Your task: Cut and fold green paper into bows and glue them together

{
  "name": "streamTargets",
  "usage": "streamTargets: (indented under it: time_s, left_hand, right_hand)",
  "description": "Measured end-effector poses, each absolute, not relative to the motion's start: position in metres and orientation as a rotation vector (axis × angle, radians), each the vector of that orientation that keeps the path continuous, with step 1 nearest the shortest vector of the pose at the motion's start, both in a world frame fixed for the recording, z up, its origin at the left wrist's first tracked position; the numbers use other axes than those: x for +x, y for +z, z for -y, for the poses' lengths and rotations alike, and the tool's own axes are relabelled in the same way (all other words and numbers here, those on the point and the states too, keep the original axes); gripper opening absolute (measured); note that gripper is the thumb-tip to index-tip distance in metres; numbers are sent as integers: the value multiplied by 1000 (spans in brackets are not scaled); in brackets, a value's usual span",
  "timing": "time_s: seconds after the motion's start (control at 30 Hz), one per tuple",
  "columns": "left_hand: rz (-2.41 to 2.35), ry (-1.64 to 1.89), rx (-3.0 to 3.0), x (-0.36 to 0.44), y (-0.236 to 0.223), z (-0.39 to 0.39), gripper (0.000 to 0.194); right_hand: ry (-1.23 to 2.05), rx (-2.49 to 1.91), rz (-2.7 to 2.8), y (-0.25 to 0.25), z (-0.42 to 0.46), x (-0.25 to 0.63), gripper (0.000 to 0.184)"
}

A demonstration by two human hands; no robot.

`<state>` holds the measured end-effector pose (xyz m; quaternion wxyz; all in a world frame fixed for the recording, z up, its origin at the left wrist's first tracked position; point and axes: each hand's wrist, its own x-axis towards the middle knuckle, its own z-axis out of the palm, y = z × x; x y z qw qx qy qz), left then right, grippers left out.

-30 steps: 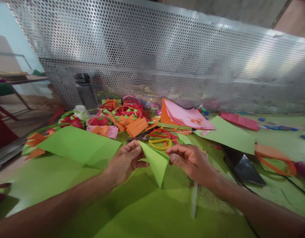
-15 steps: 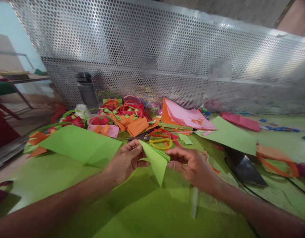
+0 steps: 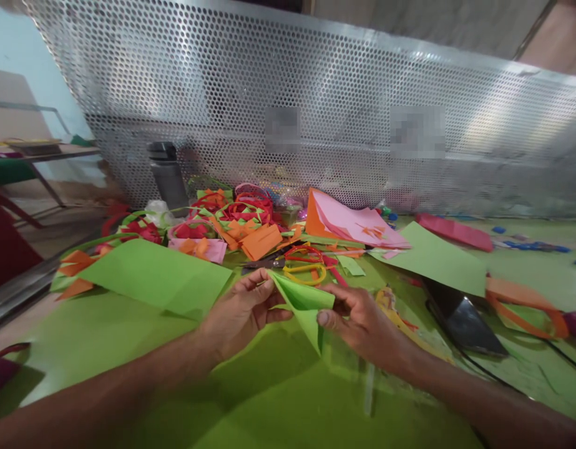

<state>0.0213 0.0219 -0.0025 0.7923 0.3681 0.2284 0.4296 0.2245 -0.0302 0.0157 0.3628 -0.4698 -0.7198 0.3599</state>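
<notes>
Perforated metal screen [image 3: 222,93] closes off the rear, and before it spreads a green table [image 3: 250,405], your work surface. At the centre, raised a little above that surface between your two hands, is the folded green paper [image 3: 309,324], its layers parted into a V and its lower point directed downward toward you. Your left hand [image 3: 241,308] pinches the upper left corner of the fold between thumb and fingers. Your right hand [image 3: 365,324] grips the opposite side lightly, thumb against the front flap and fingers at the rear layer; their tips are partly hidden from you.

The step in hand appears to be the separating or arranging of the layers of a fold. Judging from this pose, the next move calls for you to keep the left corner pinched, align the free edges with the right thumb, and press the crease evenly.

Just beyond the paper lie the scissors [image 3: 278,264], with yellow and red loops. To your left rests a flat green sheet [image 3: 156,277]; farther out are small paper baskets [image 3: 198,232] and a grey bottle [image 3: 170,184]. Pink sheets [image 3: 348,221] lie beyond your right hand, and a pale green sheet [image 3: 435,259] partly covers a black device [image 3: 465,324].
</notes>
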Motion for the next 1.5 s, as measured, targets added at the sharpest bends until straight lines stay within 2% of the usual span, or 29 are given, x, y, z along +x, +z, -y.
streamTargets:
  time_s: [0.17,0.27,0.37,0.53,0.77,0.9,0.97,1.03,1.13,1.27,1.4,1.5]
  left_hand:
    - [-471,921,799,26,2,-15,7]
    - [-493,908,866,27,8,-9,25]
    - [-648,898,999,26,11,-5,30]
    - [-825,863,1091,27,9,-6,22]
    - [-888,658,1468,25,14,-6,5]
    - [-910,697,1662,26,19,-1,20]
    - [-881,751,1598,27,20,0,19]
    - [-837,801,1467,27,20,-1,15]
    - [-754,884,1278,27,16,-3,19]
    - [-701,893,1083,26,9,-6,22]
    - [-639,795,1098,26,8,-7,23]
    - [-596,728,1090,27,10,-6,27]
  right_hand:
    - [770,-1256,1910,14,28,223,23]
    - [376,-1344,1965,14,29,222,21]
    - [91,-1370,2040,13,30,222,25]
    - [45,-1384,1985,17,30,222,33]
    - [48,-1304,1971,27,34,218,37]
    - [66,-1254,2016,25,36,213,40]
    - [102,-1282,1975,26,36,213,32]
    - [199,-1329,1884,30,34,215,25]
    - [502,-1329,1731,37,31,218,39]
    - [883,-1248,1578,39,29,218,31]
    - [832,-1262,1572,35,31,216,31]
    - [888,-1207,1543,32,32,216,23]
